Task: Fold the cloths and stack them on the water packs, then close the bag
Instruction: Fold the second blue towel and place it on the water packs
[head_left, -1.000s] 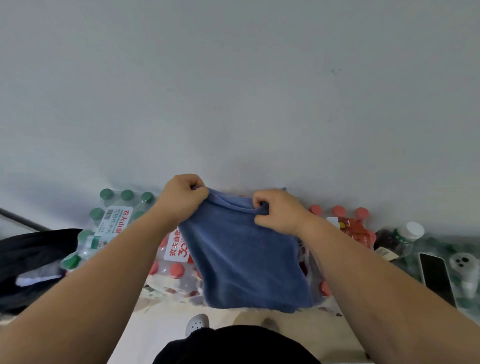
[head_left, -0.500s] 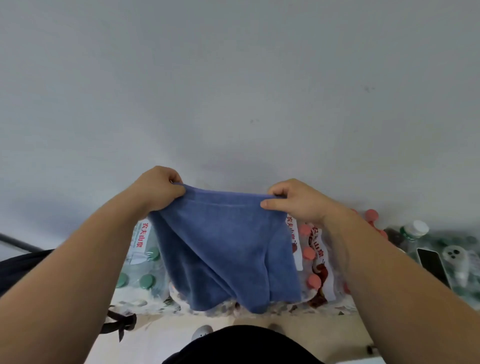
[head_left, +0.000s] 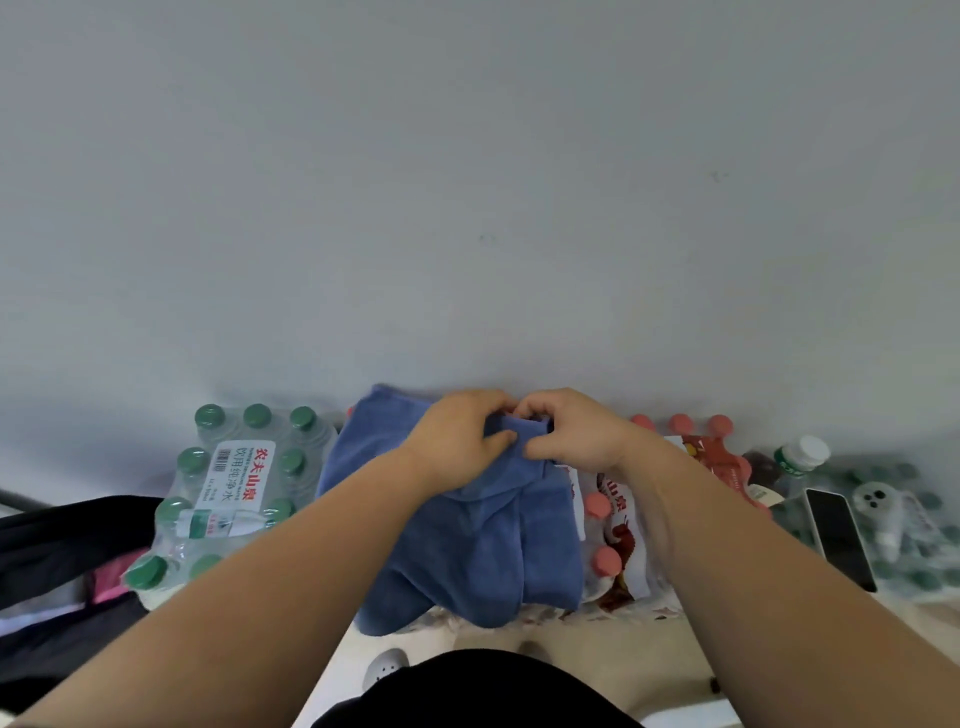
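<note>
A blue cloth (head_left: 483, 545) hangs folded in front of me, over the water packs. My left hand (head_left: 457, 441) and my right hand (head_left: 571, 436) pinch its top edge, knuckles almost touching. Another blue cloth (head_left: 363, 436) lies flat on the packs behind it. A pack with green caps (head_left: 234, 478) stands at the left. A pack with red caps (head_left: 696, 457) stands at the right, partly hidden by the cloth and my right arm. A black bag (head_left: 57, 545) lies open at the far left.
A plain grey wall fills the upper view. At the right stand a dark bottle with a white cap (head_left: 789, 462), a black phone (head_left: 839, 535) and a white controller (head_left: 878, 514) on more green-capped bottles. A white shoe (head_left: 384, 667) shows on the floor below.
My two hands have come together, bringing the cloth's top corners to meet. The cloth now hangs narrower and lower in the view.
</note>
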